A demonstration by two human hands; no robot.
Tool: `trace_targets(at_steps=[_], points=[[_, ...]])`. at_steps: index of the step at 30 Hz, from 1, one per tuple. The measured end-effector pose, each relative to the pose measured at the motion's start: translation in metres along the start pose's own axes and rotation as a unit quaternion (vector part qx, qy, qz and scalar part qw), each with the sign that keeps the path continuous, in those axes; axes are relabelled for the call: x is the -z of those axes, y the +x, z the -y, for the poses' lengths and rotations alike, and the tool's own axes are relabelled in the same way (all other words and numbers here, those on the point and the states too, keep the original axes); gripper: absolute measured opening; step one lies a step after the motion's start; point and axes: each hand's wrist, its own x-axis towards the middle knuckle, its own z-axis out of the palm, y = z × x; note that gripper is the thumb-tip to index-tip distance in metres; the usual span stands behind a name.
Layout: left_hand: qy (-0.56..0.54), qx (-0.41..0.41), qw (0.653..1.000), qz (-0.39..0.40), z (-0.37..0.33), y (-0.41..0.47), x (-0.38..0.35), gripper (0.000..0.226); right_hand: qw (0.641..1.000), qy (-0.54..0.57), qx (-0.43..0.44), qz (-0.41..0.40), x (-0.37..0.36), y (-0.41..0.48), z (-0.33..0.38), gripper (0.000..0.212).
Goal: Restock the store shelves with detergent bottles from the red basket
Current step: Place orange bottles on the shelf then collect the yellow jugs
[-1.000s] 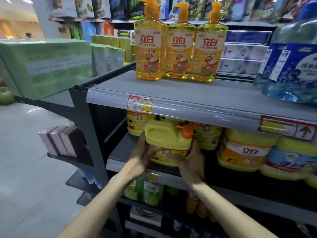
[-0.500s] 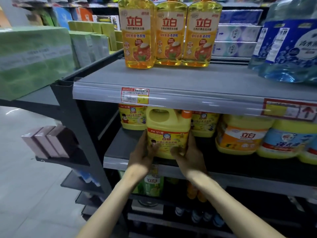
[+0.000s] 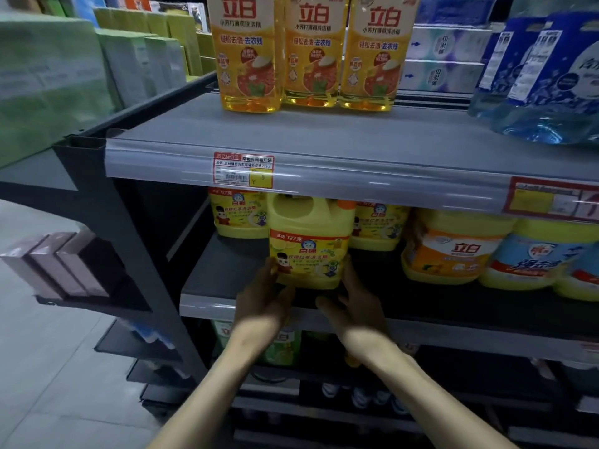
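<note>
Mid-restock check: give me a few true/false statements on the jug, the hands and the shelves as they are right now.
1. The yellow detergent jug stands upright on the middle shelf. True.
2. Only the left hand touches the jug. False: the right hand touches its other lower side too.
3. Three tall yellow bottles stand on the upper shelf. True.
4. The jug's cap is green. False: the cap is orange.
</note>
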Motion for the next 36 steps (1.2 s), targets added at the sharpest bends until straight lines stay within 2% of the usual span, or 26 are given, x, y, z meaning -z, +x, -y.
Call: trace_targets(at_steps=[4, 11, 21, 25, 28, 30, 32, 36], points=[[0.058, 0.009, 0.998, 0.008, -0.009, 0.026, 0.005, 0.045, 1.000, -0.005, -0.005, 0.013, 0.005, 0.014, 0.007, 0.105], [0.062, 0.021, 0.998, 0.009, -0.022, 0.061, 0.004, 0.023, 0.999, -0.016, -0.023, 0.040, 0.005, 0.050, 0.022, 0.104], [0.042, 0.034, 0.998, 0.020, -0.029, 0.094, -0.006, 0.034, 0.998, -0.016, -0.059, 0.026, 0.005, 0.097, 0.033, 0.109], [0.024, 0.052, 0.998, 0.017, -0.033, 0.099, -0.010, 0.029, 0.998, -0.008, -0.060, 0.029, 0.002, 0.105, 0.031, 0.110], [0.014, 0.052, 0.998, 0.025, -0.036, 0.102, -0.012, 0.040, 0.999, -0.003, -0.048, 0.021, -0.001, 0.109, 0.027, 0.113], [0.013, 0.055, 0.998, 0.029, -0.038, 0.103, -0.012, 0.052, 0.998, -0.004, -0.053, 0.022, 0.000, 0.107, 0.026, 0.107], [0.010, 0.058, 0.998, 0.027, -0.037, 0.102, -0.011, 0.052, 0.996, -0.026, -0.075, 0.042, -0.001, 0.101, 0.025, 0.099], [0.030, 0.058, 0.997, 0.036, -0.026, 0.100, -0.007, 0.054, 0.994, -0.062, -0.070, 0.063, -0.008, 0.093, 0.021, 0.098]])
